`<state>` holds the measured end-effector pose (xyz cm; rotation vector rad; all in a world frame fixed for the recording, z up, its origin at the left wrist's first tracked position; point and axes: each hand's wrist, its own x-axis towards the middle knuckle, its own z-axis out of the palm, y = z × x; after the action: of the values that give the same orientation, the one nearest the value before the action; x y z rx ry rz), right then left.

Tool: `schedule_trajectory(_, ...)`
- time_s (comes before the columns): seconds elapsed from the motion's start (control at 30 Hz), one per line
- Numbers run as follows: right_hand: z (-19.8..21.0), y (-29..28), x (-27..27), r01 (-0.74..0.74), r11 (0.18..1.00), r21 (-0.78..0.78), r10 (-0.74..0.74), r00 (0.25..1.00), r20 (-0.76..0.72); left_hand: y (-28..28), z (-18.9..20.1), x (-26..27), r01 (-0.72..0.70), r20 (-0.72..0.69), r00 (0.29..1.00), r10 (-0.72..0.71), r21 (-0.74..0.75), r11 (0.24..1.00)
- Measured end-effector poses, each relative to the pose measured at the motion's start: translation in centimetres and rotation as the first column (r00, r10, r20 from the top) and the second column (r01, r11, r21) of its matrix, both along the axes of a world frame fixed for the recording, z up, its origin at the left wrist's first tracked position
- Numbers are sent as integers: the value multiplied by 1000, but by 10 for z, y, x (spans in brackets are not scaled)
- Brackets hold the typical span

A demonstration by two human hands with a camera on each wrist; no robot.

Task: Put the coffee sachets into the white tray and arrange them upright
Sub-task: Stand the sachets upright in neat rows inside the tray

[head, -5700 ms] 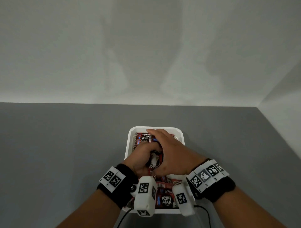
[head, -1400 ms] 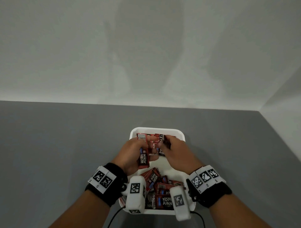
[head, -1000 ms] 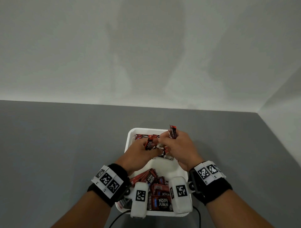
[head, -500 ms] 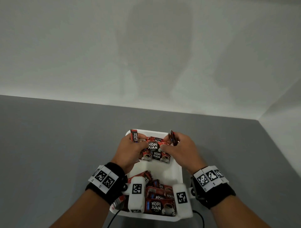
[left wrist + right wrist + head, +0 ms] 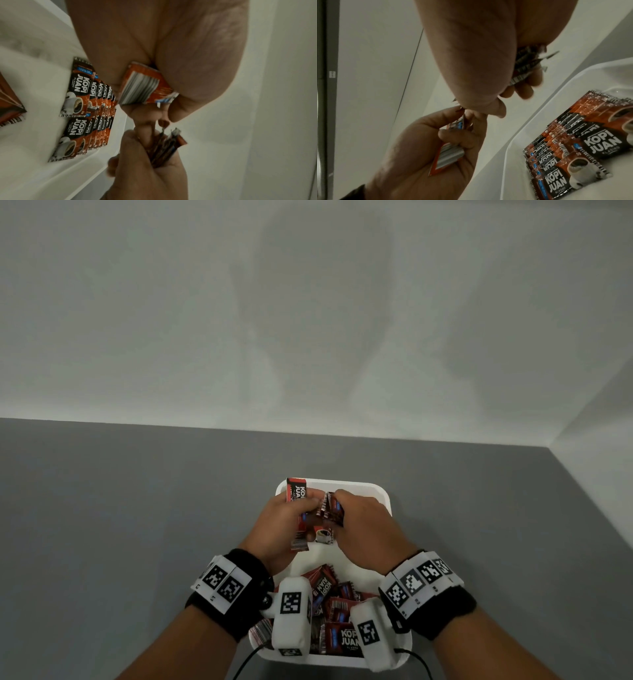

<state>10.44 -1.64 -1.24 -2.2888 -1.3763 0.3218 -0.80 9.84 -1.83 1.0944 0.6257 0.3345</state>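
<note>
A white tray sits on the grey table near me. Several red and black coffee sachets stand in upright rows at its far end. A loose heap of sachets lies at the near end. Both hands hover above the far end. My left hand pinches one sachet between thumb and fingers. My right hand grips a small bundle of sachets edge-on. The fingertips of the two hands meet.
The grey table spreads bare to the left, right and beyond the tray. A pale wall rises behind it, with a second wall closing the right side. A black cable trails from the wrist cameras at the tray's near edge.
Both hands left the heap and rose to the tray's far end with sachets. The right hand's bundle has swung toward the left hand until the fingertips meet.
</note>
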Motion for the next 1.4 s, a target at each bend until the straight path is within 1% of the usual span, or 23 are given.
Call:
schedule_trajectory(0.1, 1, -2, 7, 88, 995, 48, -78, 979, -186, 3, -3, -4, -33, 12, 999, 36, -201, 979)
schedule_trajectory(0.13, 1, -3, 9, 133, 989, 66, -111, 958, -265, 4, -5, -5, -40, 10, 999, 43, -225, 974)
schedule_trajectory(0.2, 6, -5, 12, 236, 961, 148, -147, 881, -451, 2, -4, -4, -21, -10, 1000, 20, -177, 984)
schedule_trajectory(0.23, 9, -6, 12, 295, 937, 189, -145, 818, -557, -1, -2, -3, -2, -14, 1000, 0, -123, 992)
schedule_trajectory(0.3, 18, -8, 11, 404, 890, 211, -112, 643, -758, -4, -1, -2, 18, -25, 1000, -17, 42, 999)
schedule_trajectory(0.33, 22, -10, 10, 434, 879, 197, -93, 561, -822, -5, -2, -2, 25, -39, 999, -19, 162, 986)
schedule_trajectory(0.4, 25, -11, 12, 450, 879, 160, -84, 476, -875, -6, -4, 0, 78, -76, 996, -51, 409, 909)
schedule_trajectory(0.47, 24, -11, 13, 452, 878, 160, -81, 469, -880, -7, -6, 1, 107, -98, 993, -64, 543, 833)
schedule_trajectory(0.5, 23, -11, 14, 459, 872, 171, -83, 482, -872, -6, -6, 1, 98, -96, 994, -53, 555, 826)
schedule_trajectory(0.57, 23, -13, 17, 485, 854, 187, -106, 516, -850, -4, -4, -1, 56, -64, 998, -29, 471, 880)
schedule_trajectory(0.63, 23, -18, 21, 490, 844, 219, -108, 554, -825, -1, -3, -2, -12, -15, 1000, 17, 291, 957)
schedule_trajectory(0.67, 23, -20, 22, 476, 851, 224, -104, 569, -815, 0, -2, -3, -49, 4, 999, 49, 219, 975)
schedule_trajectory(0.7, 21, -21, 24, 444, 867, 224, -107, 606, -788, 2, -1, -3, -80, 10, 997, 80, 186, 979)
schedule_trajectory(0.8, 20, -23, 25, 351, 915, 198, -156, 762, -629, 5, 2, -4, -113, 7, 993, 114, 202, 973)
schedule_trajectory(0.87, 20, -23, 28, 364, 907, 211, -180, 789, -588, 8, 1, -4, -132, 0, 991, 136, 226, 965)
schedule_trajectory(0.93, 18, -23, 27, 394, 886, 243, -180, 777, -603, 8, -2, -3, -175, -3, 983, 181, 253, 952)
schedule_trajectory(1.0, 15, -22, 21, 428, 862, 270, -158, 735, -659, 5, -5, 0, -222, 13, 974, 228, 280, 934)
schedule_trajectory(1.03, 14, -21, 16, 454, 844, 284, -131, 690, -712, 2, -6, 1, -234, 24, 971, 238, 287, 929)
schedule_trajectory(1.13, 13, -12, 3, 541, 789, 292, -15, 492, -871, -11, -6, 6, -209, 43, 977, 208, 348, 914)
schedule_trajectory(1.17, 12, -9, 1, 548, 783, 293, 11, 460, -888, -16, -6, 8, -188, 42, 982, 185, 375, 908)
schedule_trajectory(1.23, 12, -2, -1, 554, 783, 282, -9, 465, -886, -27, -5, 11, -131, 46, 991, 123, 425, 896)
schedule_trajectory(1.33, 8, 5, -3, 584, 777, 235, -96, 479, -872, -39, -4, 12, -33, 50, 999, 10, 493, 869)
schedule_trajectory(1.4, 6, 6, -3, 593, 778, 207, -147, 492, -858, -41, -3, 11, -11, 35, 999, -7, 492, 871)
